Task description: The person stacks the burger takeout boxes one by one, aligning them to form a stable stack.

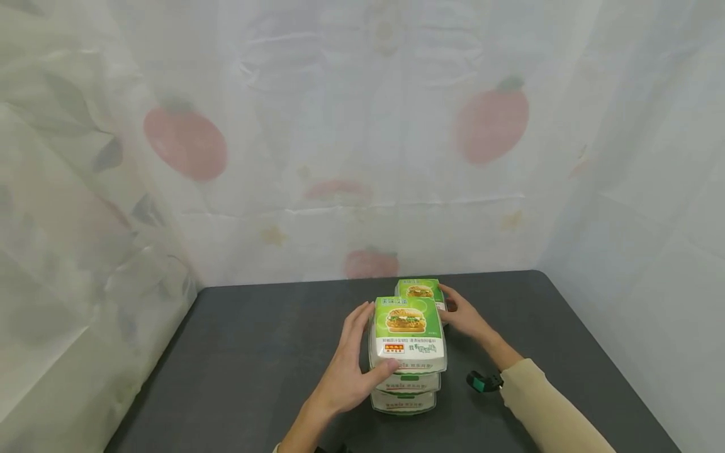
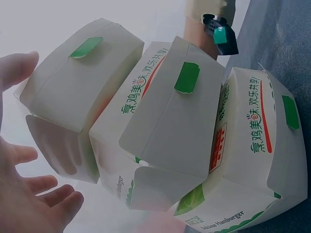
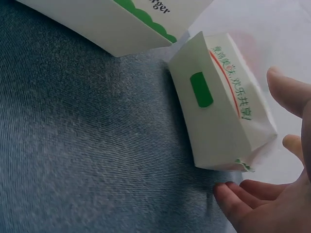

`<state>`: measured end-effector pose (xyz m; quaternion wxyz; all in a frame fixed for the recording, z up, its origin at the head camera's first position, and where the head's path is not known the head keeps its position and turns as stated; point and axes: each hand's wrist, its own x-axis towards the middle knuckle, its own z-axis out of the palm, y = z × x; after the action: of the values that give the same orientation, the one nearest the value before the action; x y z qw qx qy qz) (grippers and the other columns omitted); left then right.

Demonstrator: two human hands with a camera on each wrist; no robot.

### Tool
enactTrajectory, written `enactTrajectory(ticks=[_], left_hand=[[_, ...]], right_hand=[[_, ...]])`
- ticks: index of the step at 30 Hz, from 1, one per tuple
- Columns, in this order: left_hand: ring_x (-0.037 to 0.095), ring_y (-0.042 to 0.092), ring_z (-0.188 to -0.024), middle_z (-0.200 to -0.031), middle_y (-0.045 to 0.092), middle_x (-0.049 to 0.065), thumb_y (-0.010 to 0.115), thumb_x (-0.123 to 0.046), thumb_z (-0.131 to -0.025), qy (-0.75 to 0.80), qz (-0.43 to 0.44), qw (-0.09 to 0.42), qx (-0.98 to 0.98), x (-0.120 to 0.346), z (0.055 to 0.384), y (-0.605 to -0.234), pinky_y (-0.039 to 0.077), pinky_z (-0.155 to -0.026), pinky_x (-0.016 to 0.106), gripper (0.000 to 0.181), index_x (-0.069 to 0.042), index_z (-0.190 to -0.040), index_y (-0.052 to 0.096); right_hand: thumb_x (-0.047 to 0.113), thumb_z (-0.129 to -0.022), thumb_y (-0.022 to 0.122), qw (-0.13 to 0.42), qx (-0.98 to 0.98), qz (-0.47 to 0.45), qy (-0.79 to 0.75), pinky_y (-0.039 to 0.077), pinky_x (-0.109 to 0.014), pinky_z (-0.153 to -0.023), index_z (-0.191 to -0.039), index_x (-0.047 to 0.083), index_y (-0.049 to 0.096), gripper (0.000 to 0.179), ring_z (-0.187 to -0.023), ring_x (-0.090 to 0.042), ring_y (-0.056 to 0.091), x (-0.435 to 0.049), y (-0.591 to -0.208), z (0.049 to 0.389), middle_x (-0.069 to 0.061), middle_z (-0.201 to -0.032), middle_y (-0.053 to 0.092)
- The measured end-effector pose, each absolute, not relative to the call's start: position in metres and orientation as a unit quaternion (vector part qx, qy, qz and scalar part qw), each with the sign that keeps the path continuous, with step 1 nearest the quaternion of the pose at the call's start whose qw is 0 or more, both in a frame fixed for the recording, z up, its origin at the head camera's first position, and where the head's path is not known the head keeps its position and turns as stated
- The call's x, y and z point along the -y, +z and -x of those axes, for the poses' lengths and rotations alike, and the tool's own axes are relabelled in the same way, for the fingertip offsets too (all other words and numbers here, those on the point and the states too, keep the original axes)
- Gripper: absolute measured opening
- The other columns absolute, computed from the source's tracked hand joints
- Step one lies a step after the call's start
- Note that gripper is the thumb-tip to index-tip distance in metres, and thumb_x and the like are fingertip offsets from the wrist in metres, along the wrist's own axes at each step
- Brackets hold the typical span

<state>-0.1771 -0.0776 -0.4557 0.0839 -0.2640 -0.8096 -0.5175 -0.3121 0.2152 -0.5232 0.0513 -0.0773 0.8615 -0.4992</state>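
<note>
Three white-and-green paper burger boxes are stacked on the table: a top box [image 1: 408, 346], a middle box [image 1: 410, 382] and a bottom box [image 1: 403, 402]. Beside the stack's left side is my left hand [image 1: 340, 380], its thumb in front of the top box; the left wrist view shows its fingers [image 2: 63, 204] spread, a small gap from the cardboard. Behind the stack stands one more burger box [image 1: 419, 289]. My right hand [image 1: 467, 318] reaches around that box's right side. In the right wrist view, its fingers [image 3: 233, 199] are relaxed and apart from the box.
A dark grey table [image 1: 255, 352] lies under everything. A pale curtain [image 1: 340, 138] with strawberry prints hangs behind it, and sheeting [image 1: 73, 251] borders the left side. A black wrist camera [image 1: 484, 382] sits on the right wrist.
</note>
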Motion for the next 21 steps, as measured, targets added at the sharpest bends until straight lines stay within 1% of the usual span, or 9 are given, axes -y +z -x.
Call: enactTrajectory(ticks=[6, 8, 13, 17, 21], left_hand=[[0.025, 0.028, -0.147, -0.166, 0.015, -0.001, 0.074, -0.038, -0.09, -0.513, 0.268, 0.091, 0.811, 0.0779, 0.178, -0.4564, 0.032, -0.112, 0.059, 0.091, -0.026, -0.163, 0.021], [0.025, 0.027, -0.148, -0.166, 0.015, 0.0, 0.074, -0.038, -0.091, -0.511, 0.27, 0.092, 0.811, 0.0779, 0.1781, -0.4569, 0.032, -0.112, 0.059, 0.091, -0.026, -0.163, 0.021], [0.027, 0.029, -0.147, -0.165, 0.016, 0.0, 0.074, -0.039, -0.09, -0.509, 0.271, 0.096, 0.811, 0.0779, 0.1777, -0.4579, 0.032, -0.109, 0.064, 0.091, -0.028, -0.163, 0.021], [0.029, 0.028, -0.148, -0.166, 0.016, 0.001, 0.075, -0.039, -0.09, -0.511, 0.272, 0.096, 0.81, 0.0774, 0.1773, -0.4576, 0.031, -0.107, 0.067, 0.091, -0.028, -0.163, 0.022], [0.029, 0.023, -0.15, -0.166, 0.015, -0.002, 0.075, -0.04, -0.09, -0.513, 0.268, 0.09, 0.81, 0.0772, 0.1771, -0.4568, 0.029, -0.107, 0.068, 0.091, -0.03, -0.163, 0.022]], right_hand=[[0.019, -0.099, 0.065, 0.048, -0.852, 0.074, -0.516, 0.05, -0.046, -0.088, -0.162, 0.003, 0.02, 0.079, -0.121, -0.04, 0.056, -0.2104, -0.53, 0.3157, -0.029, -0.138, 0.051], [0.017, -0.098, 0.065, 0.044, -0.851, 0.067, -0.52, 0.05, -0.043, -0.088, -0.162, 0.004, 0.022, 0.078, -0.12, -0.038, 0.057, -0.2102, -0.5315, 0.3159, -0.027, -0.139, 0.052], [0.014, -0.098, 0.065, 0.037, -0.847, 0.064, -0.527, 0.051, -0.041, -0.086, -0.161, 0.003, 0.023, 0.076, -0.121, -0.039, 0.056, -0.2098, -0.5333, 0.3142, -0.029, -0.141, 0.05], [0.017, -0.098, 0.066, 0.035, -0.848, 0.062, -0.526, 0.051, -0.045, -0.088, -0.161, 0.002, 0.024, 0.077, -0.121, -0.041, 0.055, -0.2102, -0.5304, 0.312, -0.03, -0.139, 0.051], [0.023, -0.099, 0.067, 0.029, -0.851, 0.057, -0.521, 0.047, -0.053, -0.095, -0.161, 0.002, 0.025, 0.078, -0.125, -0.043, 0.052, -0.2148, -0.5242, 0.3099, -0.031, -0.14, 0.049]])
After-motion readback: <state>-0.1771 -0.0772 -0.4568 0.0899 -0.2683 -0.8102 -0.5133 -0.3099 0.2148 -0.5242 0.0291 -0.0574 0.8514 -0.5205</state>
